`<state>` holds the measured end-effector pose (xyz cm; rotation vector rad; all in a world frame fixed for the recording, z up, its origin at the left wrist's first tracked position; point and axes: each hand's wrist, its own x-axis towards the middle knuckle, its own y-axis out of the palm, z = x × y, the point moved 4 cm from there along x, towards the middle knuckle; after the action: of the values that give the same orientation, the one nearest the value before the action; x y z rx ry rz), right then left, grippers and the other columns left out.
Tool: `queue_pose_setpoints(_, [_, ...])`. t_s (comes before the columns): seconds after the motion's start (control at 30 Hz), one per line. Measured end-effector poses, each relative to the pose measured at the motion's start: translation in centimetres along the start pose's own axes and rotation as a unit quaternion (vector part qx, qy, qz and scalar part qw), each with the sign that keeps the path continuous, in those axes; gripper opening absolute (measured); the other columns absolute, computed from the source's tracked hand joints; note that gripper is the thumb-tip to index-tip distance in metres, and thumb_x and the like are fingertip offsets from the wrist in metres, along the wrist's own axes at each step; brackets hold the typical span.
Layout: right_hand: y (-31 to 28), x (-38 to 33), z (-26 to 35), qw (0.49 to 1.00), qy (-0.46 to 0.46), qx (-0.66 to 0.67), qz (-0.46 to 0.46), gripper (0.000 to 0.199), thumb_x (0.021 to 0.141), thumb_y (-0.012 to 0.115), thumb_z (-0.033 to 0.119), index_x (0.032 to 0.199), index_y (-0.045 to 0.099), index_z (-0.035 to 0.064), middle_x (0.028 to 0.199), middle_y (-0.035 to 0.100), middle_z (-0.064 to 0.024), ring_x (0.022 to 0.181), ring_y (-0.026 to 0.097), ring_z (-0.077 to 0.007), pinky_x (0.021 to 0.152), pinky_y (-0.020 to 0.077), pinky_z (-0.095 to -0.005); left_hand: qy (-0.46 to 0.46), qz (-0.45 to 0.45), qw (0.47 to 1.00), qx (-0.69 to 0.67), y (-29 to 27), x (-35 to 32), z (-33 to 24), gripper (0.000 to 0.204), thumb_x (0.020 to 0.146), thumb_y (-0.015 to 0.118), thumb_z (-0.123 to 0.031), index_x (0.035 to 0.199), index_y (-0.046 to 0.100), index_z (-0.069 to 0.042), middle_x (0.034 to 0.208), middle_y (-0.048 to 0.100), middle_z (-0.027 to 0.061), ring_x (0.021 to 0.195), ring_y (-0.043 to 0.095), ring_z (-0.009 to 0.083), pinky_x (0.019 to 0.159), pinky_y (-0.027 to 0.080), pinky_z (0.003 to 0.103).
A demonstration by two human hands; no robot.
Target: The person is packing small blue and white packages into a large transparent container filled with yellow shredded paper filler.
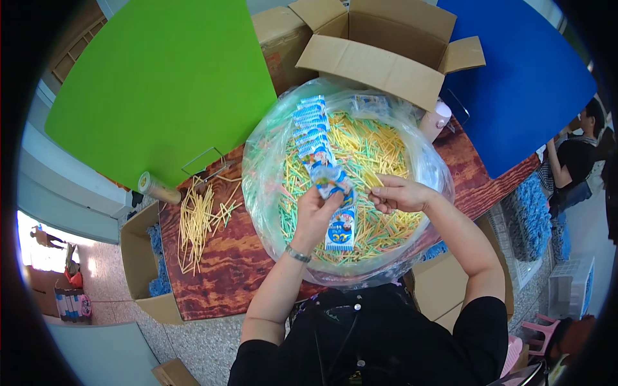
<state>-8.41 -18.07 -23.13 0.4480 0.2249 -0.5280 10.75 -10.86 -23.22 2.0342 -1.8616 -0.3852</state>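
Note:
My left hand is closed on a small blue-and-white packet, pinched near its edge. To its right, my right hand pinches a few short yellow sticks between thumb and fingers, a little apart from the packet. Below both hands, a large round container lined with a clear plastic bag is filled with thin yellow, green and pinkish sticks. A row of overlapping blue-and-white packets lies on these sticks, and another packet rests nearer to me.
On the dark red patterned table, loose pale-yellow sticks lie at left beside a clear jar. Behind stand an open cardboard box, a green board and a blue board. A person is at far right.

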Motion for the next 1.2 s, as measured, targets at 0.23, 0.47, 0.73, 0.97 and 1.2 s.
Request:
queue_pose_setpoints(0.23, [2.3,0.7,-2.9,1.0,0.02,0.018,0.012,0.018,0.1,0.051,0.025,0.1,0.054,0.0069,0.08,0.055,0.0001,0.069,0.053,-0.0081,0.058,0.0418,-0.0212,-0.01,0.062,0.994,0.094,1.5,0.3,0.0,0.016,0.09,0.064,-0.01,0.102,0.062,-0.001,0.09,0.067,0.0011,0.078,0.059,0.0039,0.069,0.048,0.021])
queue_pose_setpoints(0.47, [3.7,-3.2,4.8,0.944,0.009,-0.324,-0.067,0.026,0.1,0.051,0.031,0.093,0.049,0.0066,0.074,0.054,-0.0038,0.067,0.057,-0.0116,0.057,0.0441,-0.0287,0.228,-0.02,0.866,0.446,-1.4,-1.5,-1.6,0.015,0.083,0.069,-0.001,0.097,0.064,-0.001,0.087,0.066,0.0049,0.072,0.061,0.012,0.061,0.048,0.027])
queue_pose_setpoints(0.73, [7.3,-3.4,9.7,0.807,0.008,-0.586,0.071,0.031,0.099,0.047,0.034,0.095,0.049,0.003,0.071,0.054,-0.0161,0.066,0.056,-0.0316,0.061,0.0433,-0.0429,0.351,-0.051,0.806,0.473,-0.6,-2.5,-1.9,0.02,0.073,0.077,-0.001,0.083,0.06,-0.002,0.078,0.062,0.0095,0.066,0.059,0.0223,0.055,0.045,0.031])
queue_pose_setpoints(0.97, [6.6,-1.9,9.3,0.797,0.05,-0.591,0.117,0.032,0.1,0.047,0.035,0.093,0.05,0.0041,0.068,0.052,-0.0109,0.062,0.054,-0.0237,0.058,0.0429,-0.039,0.364,-0.045,0.798,0.478,-0.4,-3.0,-2.8,0.019,0.072,0.074,0.003,0.084,0.06,-0.001,0.079,0.062,0.0112,0.07,0.06,0.0262,0.059,0.048,0.034])
queue_pose_setpoints(1.2, [6.3,-0.2,9.5,0.728,0.176,-0.651,0.125,0.033,0.095,0.047,0.028,0.085,0.057,-0.0026,0.072,0.062,-0.0136,0.064,0.065,-0.0226,0.061,0.0515,-0.038,0.401,-0.013,0.751,0.524,0.2,-3.7,-2.8,0.026,0.067,0.062,0.009,0.091,0.063,-0.001,0.086,0.063,0.012,0.078,0.061,0.0298,0.067,0.051,0.038])
